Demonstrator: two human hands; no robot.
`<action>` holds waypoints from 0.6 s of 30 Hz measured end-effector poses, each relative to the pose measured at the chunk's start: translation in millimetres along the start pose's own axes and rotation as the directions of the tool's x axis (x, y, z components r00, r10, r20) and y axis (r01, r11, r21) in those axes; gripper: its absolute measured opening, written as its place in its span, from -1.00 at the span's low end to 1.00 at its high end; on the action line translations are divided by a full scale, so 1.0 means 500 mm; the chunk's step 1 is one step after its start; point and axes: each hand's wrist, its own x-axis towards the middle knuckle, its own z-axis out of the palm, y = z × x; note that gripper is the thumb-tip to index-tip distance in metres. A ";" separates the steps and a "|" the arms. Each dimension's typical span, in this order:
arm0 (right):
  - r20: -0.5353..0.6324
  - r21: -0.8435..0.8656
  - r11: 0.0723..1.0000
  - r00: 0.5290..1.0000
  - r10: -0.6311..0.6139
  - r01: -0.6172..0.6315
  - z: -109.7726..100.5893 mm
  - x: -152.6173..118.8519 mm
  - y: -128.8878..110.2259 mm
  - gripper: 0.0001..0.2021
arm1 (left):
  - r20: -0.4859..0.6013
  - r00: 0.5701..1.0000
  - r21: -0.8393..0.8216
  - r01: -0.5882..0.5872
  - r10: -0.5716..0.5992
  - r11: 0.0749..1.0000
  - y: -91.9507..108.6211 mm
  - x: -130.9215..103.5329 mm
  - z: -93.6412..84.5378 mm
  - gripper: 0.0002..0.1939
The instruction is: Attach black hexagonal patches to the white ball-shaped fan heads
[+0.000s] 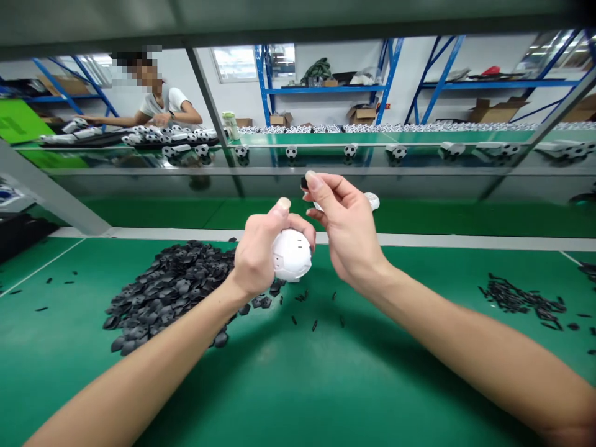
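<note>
My left hand is closed round a white plastic ball-shaped housing with small dark slots in its face. Just to the right and a bit higher, my right hand pinches a small black piece between thumb and fingers, apart from the housing. Beyond the right hand, another white part shows partly on the far green surface, the rest covered by the hand. A heap of black pentagon-like pieces lies beside my left forearm. Several small black strips are scattered below the hands.
More thin black pieces lie in a pile at the right. A pale ledge runs along the bench's far edge. Beyond it, several black-and-white football-patterned parts stand in a row. A co-worker is across at the back left.
</note>
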 end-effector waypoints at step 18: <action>0.247 -0.275 0.961 0.967 0.069 0.001 -0.049 -0.055 0.019 -0.61 | -0.186 0.982 -0.008 -0.035 0.033 0.999 -0.028 0.039 -0.032 -0.53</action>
